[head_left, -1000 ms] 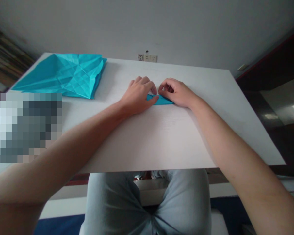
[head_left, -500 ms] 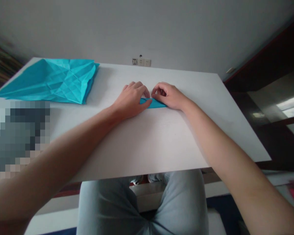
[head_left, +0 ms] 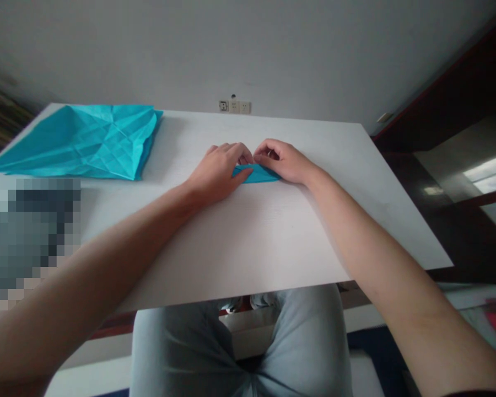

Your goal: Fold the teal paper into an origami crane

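A small, narrow piece of folded blue paper [head_left: 261,175] lies at the middle of the white table, between my two hands. My left hand [head_left: 218,170] grips its left end, thumb along the near side and fingers curled over the far side. From the right, my right hand [head_left: 288,160] pinches the top edge with thumb and index finger, the other fingers curled in. The fingertips of both hands nearly meet above the paper. Both hands partly hide its ends, and its exact folds are too small to make out.
A large creased sheet of blue paper [head_left: 95,142] covers the far left of the white table [head_left: 248,242]. A pixelated patch [head_left: 28,242] hides something at the near left. Wall sockets [head_left: 234,106] show behind the table's far edge.
The camera view has shifted slightly. Both hands stay on the folded blue paper; the left fingers reach slightly closer to the right fingertips.
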`<move>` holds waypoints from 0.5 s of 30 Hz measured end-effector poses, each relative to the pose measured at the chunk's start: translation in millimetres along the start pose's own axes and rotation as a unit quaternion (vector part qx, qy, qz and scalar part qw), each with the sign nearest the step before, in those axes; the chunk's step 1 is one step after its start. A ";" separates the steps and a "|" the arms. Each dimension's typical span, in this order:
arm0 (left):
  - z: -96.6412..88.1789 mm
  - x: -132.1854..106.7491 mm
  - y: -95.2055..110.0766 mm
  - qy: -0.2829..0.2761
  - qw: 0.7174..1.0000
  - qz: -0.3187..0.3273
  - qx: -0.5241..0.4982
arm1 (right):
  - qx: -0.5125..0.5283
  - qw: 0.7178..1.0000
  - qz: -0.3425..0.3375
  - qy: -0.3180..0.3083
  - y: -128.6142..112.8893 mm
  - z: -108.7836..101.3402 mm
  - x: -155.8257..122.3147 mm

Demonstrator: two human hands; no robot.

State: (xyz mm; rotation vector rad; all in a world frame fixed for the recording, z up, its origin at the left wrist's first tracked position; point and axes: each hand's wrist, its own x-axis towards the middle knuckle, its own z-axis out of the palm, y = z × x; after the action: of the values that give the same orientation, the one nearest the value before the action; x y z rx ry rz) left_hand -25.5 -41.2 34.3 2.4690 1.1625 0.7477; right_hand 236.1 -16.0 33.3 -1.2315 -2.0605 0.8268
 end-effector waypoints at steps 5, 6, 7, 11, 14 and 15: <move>-1.8 1.2 -4.4 0.023 1.000 0.010 -0.017 | 0.054 0.998 -0.012 0.015 4.0 -3.3 1.2; -2.3 1.1 -4.7 0.032 0.999 0.009 -0.020 | 0.060 0.998 -0.014 0.019 5.0 -4.5 1.4; -2.8 1.0 -4.7 0.043 0.999 0.006 -0.023 | 0.062 0.998 -0.014 0.023 6.4 -6.0 1.6; -5.6 1.4 -4.3 0.109 0.993 -0.018 -0.039 | 0.053 0.997 -0.020 0.059 15.8 -13.3 4.5; -6.2 3.1 -4.6 0.151 0.986 -0.040 -0.060 | 0.050 0.996 -0.007 0.079 21.6 -15.7 8.1; -5.7 3.7 -4.5 0.159 0.984 -0.047 -0.069 | 0.055 0.996 -0.003 0.076 21.6 -15.1 8.7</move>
State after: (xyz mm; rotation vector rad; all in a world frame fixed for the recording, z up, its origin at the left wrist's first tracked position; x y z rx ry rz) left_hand -29.6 -35.1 38.0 2.2199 1.2746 1.1840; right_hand 255.5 3.2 28.0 -1.1907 -1.8726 0.8065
